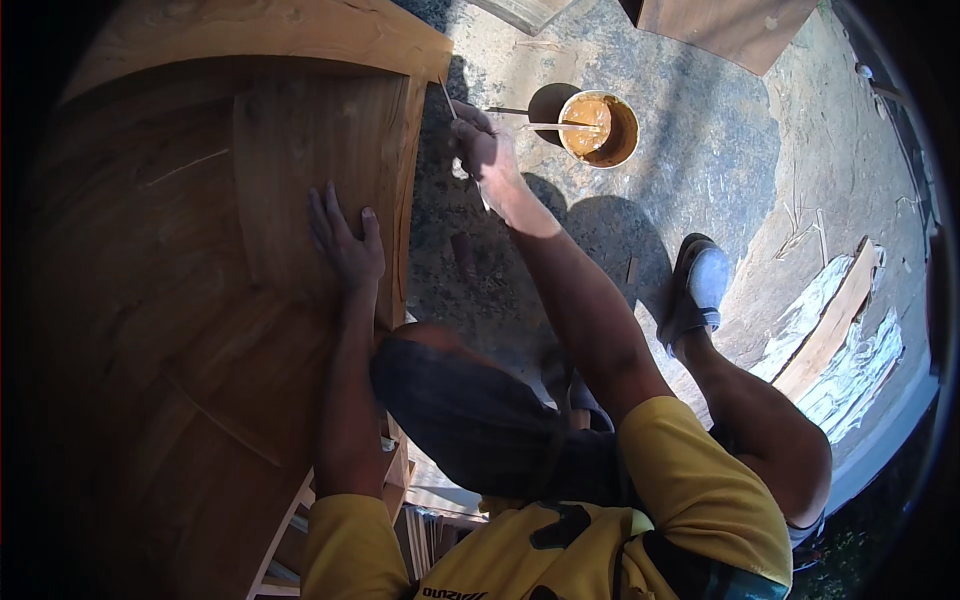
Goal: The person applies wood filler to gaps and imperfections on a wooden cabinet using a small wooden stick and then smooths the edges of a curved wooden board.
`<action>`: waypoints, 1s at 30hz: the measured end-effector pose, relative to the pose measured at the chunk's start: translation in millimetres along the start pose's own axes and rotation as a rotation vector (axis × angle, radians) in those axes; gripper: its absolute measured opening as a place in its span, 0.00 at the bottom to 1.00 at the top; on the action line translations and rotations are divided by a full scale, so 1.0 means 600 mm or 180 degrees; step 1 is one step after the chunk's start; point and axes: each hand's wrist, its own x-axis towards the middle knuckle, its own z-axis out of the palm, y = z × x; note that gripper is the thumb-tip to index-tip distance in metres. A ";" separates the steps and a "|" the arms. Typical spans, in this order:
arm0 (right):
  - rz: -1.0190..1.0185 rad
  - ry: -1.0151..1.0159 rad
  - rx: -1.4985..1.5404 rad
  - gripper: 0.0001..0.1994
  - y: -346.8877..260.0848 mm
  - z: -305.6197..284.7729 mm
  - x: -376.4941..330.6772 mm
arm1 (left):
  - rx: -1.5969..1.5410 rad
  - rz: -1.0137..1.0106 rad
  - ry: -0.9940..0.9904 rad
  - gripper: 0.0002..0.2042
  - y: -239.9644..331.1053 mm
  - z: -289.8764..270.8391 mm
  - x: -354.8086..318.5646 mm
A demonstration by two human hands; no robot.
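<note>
My left hand lies flat, fingers spread, on a large curved brown wooden piece, close to its right edge. My right hand is stretched forward beyond that edge and grips a thin stick-like tool, whose tip sits at the top right corner of the wood. Just to the right of that hand stands a round bowl of orange-brown paste on the ground, with a pale stick resting in it.
The ground is grey and stained. My foot in a grey sandal rests on it at the right. A wooden plank on white sheets lies further right. Another board is at the top edge.
</note>
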 end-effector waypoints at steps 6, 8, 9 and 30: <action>-0.0141 0.0151 0.0045 0.18 -0.035 -0.029 0.053 | -0.0129 0.0154 0.0046 0.35 0.018 0.018 0.005; -0.0558 0.0003 -0.0341 0.18 -0.014 -0.031 0.010 | -0.0090 0.0041 0.0087 0.35 0.004 0.011 -0.004; -0.1020 -0.0051 -0.0646 0.18 -0.011 -0.035 -0.015 | -0.0082 0.0045 0.0077 0.35 0.006 0.010 -0.002; -0.2043 -0.0699 -0.6648 0.25 -0.202 0.013 -0.059 | -0.0278 -0.0093 0.0367 0.35 -0.003 0.007 -0.008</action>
